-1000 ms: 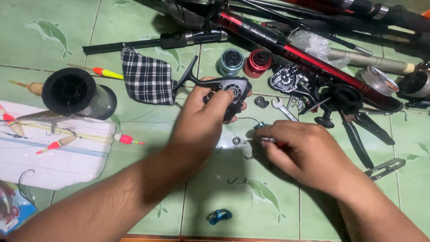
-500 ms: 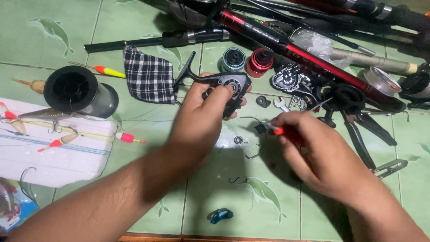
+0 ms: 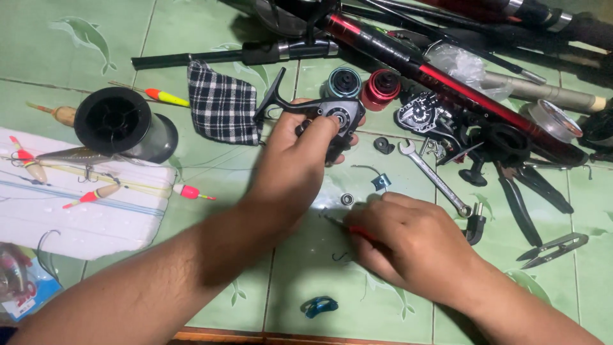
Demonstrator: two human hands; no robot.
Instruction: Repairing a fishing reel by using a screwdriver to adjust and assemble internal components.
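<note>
My left hand [image 3: 297, 160] grips a black fishing reel body [image 3: 332, 118], its handle arm sticking out to the left, just above the green tiled floor. My right hand [image 3: 415, 246] rests low on the floor and pinches a thin red-handled tool [image 3: 348, 228] whose metal tip points left. A small round bearing [image 3: 347, 199] lies on the tile just above that tip. A small metal hook [image 3: 340, 257] lies below the tool.
A checked cloth [image 3: 220, 105], a black line spool [image 3: 118, 124], teal [image 3: 345, 82] and red [image 3: 381, 88] spools, a wrench [image 3: 434, 177], pliers [image 3: 520, 198], snips [image 3: 552, 249], red and black rods [image 3: 447, 70], a white foam board [image 3: 70, 198] with floats, a blue clip [image 3: 319, 306].
My right hand has come down and toward me from beside the reel, and now holds the red-handled tool low against the floor. My left hand keeps the reel nearly still.
</note>
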